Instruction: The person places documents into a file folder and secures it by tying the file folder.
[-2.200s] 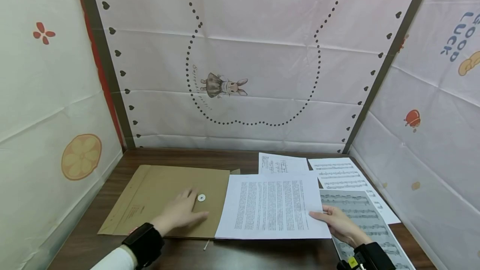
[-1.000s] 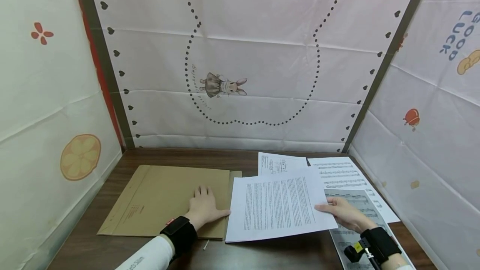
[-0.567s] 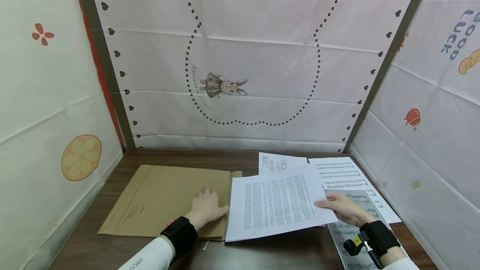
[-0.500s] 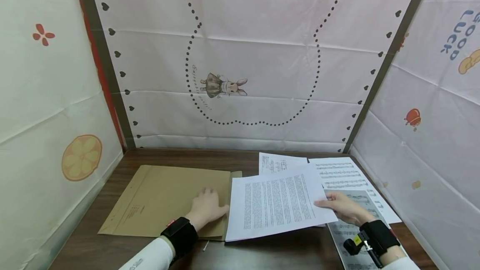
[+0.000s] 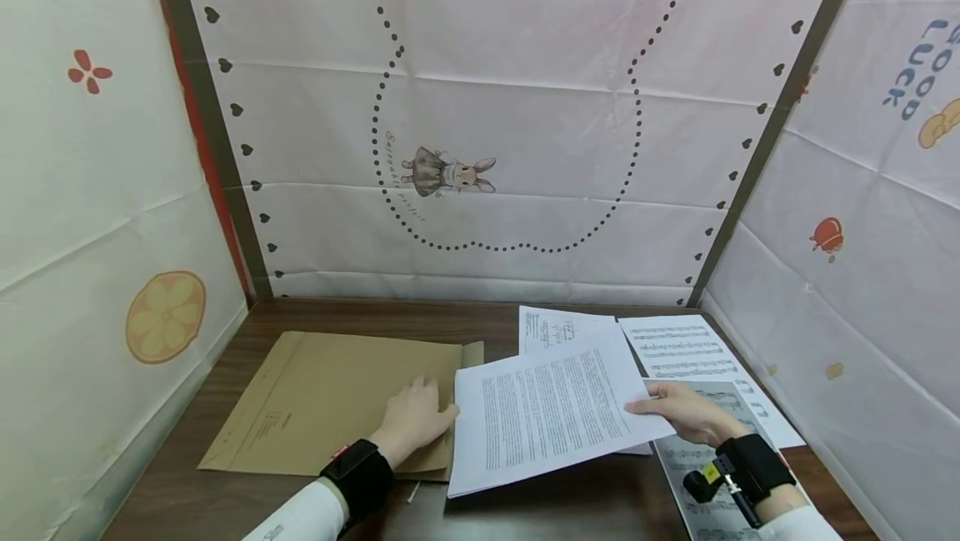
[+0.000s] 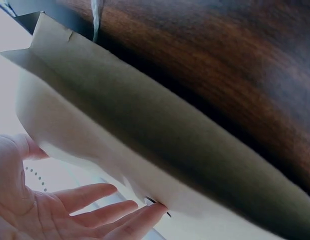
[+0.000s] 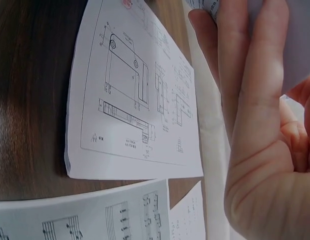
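A brown kraft paper envelope [image 5: 330, 399] lies flat on the left of the table. My left hand [image 5: 412, 423] rests on its right part, fingers spread over the top and thumb reaching to the right-hand edge. In the left wrist view, the fingertips touch the envelope's upper panel [image 6: 84, 130] beside a small button, and the panel bows up with a dark gap below it. My right hand [image 5: 686, 412] holds a stack of white printed sheets [image 5: 551, 412] by its right edge, thumb on top and fingers beneath. The stack is tilted, its left edge close by my left thumb.
Sheet music [image 5: 682, 345] lies at the right back, with a greyer music sheet [image 5: 723, 516] under my right forearm. Beneath the stack is a sheet with a technical drawing [image 7: 129, 100]. A white string [image 5: 412, 492] lies by the envelope's near edge. Fabric walls [image 5: 480, 291] enclose the table.
My left hand has come right across the envelope to its edge. The stack first shifted right, baring the envelope's flap, then came slightly back left and tilted more.
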Demonstrator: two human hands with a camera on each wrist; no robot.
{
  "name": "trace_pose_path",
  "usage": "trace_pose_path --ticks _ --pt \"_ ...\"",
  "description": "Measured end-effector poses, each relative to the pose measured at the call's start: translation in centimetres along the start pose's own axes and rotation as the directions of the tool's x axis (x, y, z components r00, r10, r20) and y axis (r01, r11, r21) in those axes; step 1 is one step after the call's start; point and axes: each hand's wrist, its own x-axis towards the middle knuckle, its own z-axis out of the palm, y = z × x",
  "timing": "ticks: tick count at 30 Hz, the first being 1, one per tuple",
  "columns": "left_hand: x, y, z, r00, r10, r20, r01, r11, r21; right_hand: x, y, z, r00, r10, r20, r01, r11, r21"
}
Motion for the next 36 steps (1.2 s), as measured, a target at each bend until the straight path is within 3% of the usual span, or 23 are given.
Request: trace_pose_path --ticks 20,27,36 --pt "-0.2 -0.2 -0.4 0.998 0.026 0.059 -0.027 0.999 0.019 1.3 0.8 0.4 0.998 -0.001 -0.068 0.004 0.999 0.048" --pt "-0.3 -0.1 -0.8 0.998 0.028 0.063 -0.030 0.999 0.020 1.8 1.2 0.7 0.991 -0.028 -0.134 0.029 1.000 0.004" --pt "-0.4 -0.1 -1.1 0.997 0.046 0.067 -0.048 0.999 0.021 2.0 1.8 0.8 0.990 -0.066 -0.126 0.064 0.998 -0.018"
